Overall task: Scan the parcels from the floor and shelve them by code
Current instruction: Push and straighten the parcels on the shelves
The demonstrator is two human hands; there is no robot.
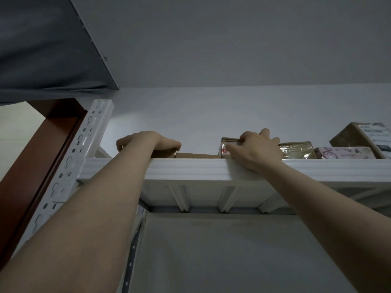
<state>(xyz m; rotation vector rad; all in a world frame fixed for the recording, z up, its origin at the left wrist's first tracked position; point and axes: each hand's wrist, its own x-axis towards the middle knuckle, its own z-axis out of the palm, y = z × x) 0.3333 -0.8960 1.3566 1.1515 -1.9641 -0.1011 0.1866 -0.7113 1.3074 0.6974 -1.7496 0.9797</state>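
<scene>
Head view, angled steeply up at the top level of a white metal shelf (190, 169), its ribbed front beam across mid-frame. At centre left, left grip (148, 142) laid over a brown cardboard box (167, 153), wrist bent, thumb down the left end, fingers curled over the right end, clasping it. Box on the shelf just behind the beam, mostly hidden by the hand. Just right of it, a flat brown cardboard parcel (196, 155), only its top edge showing above the beam. Right of centre, right grip (258, 150) closed in a pinch on a small tan box with a red-and-white label (224, 148): thumb on the front face, forefinger along the top edge. Small box also on the shelf, at the beam. Further right on the same level, a tan parcel wrapped in clear film (296, 150), then a pale pink printed parcel (342, 152), then at the right edge a large brown cardboard carton with white labels (359, 137), set at an angle. At left, a white slotted steel upright (88, 140), with a reddish-brown wooden door frame (42, 149) beside it. Upper left, a dark grey fabric panel (42, 49). Label text too small to read.
</scene>
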